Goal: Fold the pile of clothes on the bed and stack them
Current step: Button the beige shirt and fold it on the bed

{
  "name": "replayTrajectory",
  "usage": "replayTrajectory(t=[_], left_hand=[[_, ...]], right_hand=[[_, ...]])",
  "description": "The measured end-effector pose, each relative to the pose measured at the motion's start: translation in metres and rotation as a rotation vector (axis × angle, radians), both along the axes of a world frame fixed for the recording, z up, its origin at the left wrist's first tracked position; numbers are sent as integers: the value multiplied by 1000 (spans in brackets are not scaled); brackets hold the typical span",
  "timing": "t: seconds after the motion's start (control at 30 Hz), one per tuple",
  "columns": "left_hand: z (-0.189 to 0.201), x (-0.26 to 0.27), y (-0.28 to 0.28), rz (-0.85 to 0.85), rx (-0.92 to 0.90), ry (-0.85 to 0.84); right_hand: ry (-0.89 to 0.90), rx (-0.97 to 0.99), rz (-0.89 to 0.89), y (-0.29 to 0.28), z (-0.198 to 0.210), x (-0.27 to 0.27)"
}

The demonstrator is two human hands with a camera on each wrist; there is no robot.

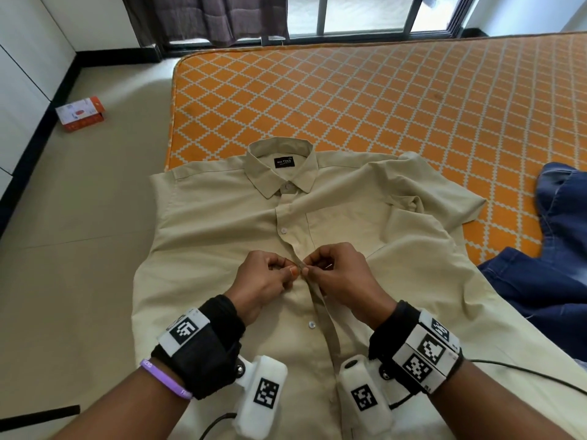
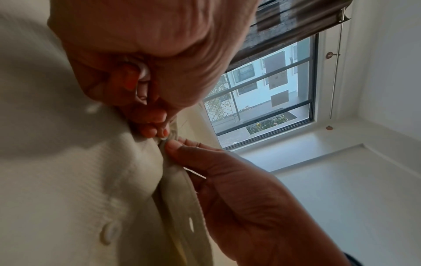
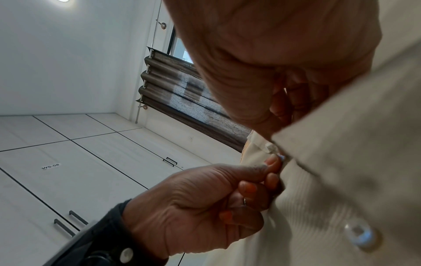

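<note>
Two hands meet at the middle of a beige shirt (image 1: 222,236) that lies face up across the near corner of the bed (image 1: 381,100), collar toward twelve o'clock and hem toward six. The left hand (image 1: 263,277) has its fingers curled, pinching the shirt's left front edge at the placket; the right hand (image 1: 341,273) pinches the overlapping edge just at three o'clock of it, fingertips of both nearly touching. In the left wrist view the left hand (image 2: 136,75) nips a small white button (image 2: 163,139) against the cloth while the right hand (image 2: 239,198) holds the strip beside it. The right wrist view shows the left hand (image 3: 200,207) closed on the fabric edge below the right hand (image 3: 273,54). Above the hands the shirt is buttoned up to the collar; below them the placket lies open, with a loose button at about six o'clock. Blue denim clothes (image 1: 546,265) lie bunched at three o'clock on the bed, just beside the shirt's right side. An orange and white box (image 1: 81,113) sits on the floor at ten o'clock.
</note>
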State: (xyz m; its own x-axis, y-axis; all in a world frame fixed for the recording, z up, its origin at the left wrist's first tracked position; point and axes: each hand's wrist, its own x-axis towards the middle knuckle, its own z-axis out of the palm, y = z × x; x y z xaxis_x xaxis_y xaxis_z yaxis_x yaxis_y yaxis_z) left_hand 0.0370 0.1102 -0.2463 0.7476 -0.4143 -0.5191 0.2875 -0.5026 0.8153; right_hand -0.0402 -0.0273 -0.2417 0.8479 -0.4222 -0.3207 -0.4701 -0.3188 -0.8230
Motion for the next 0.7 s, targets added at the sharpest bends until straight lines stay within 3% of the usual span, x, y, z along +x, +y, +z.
replayTrajectory(t=[0.27, 0.43, 0.7], left_hand=[[-2, -2, -1, 63, -5, 32], [-1, 0, -1, 99, -15, 32], [2, 1, 1, 183, -38, 106]], right_hand=[[21, 127, 9, -3, 3, 0], [50, 352, -10, -9, -1, 1], [-63, 279, -86, 0, -6, -1]])
